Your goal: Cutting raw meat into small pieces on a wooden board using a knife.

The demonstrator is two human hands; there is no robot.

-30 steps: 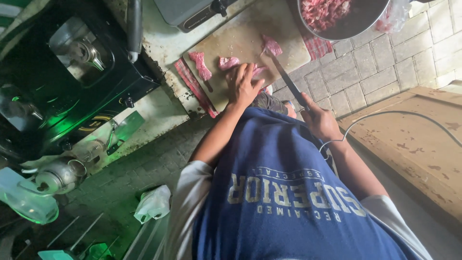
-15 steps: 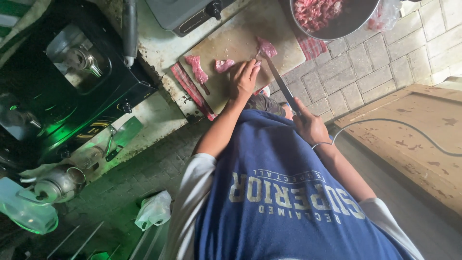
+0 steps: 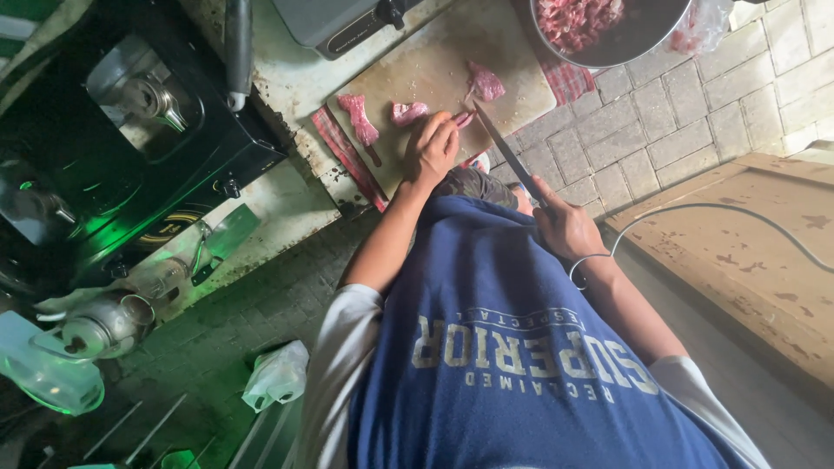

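Observation:
My left hand point(image 3: 432, 148) rests on a wooden cutting board point(image 3: 434, 61), fingertips pressing a strip of raw meat point(image 3: 463, 117). My right hand point(image 3: 565, 227) grips the handle of a long knife point(image 3: 506, 155), its blade angled up with the tip close to that strip. More raw pieces lie on the board: one at the left point(image 3: 359, 117), one by my left hand point(image 3: 408, 111), one further back point(image 3: 485, 84). My blue shirt fills the lower part of the view.
A metal bowl of cut meat point(image 3: 608, 26) sits beyond the board, with a red checked cloth point(image 3: 566, 82) under it. A black stove point(image 3: 130, 130) stands left, a kettle point(image 3: 104, 326) and plastic bag point(image 3: 278, 373) lower left. A wooden platform point(image 3: 747, 252) with a cable point(image 3: 695, 207) is at right.
The view has shifted slightly. My left hand stays on the meat, and the knife in my right hand has edged a little to the left.

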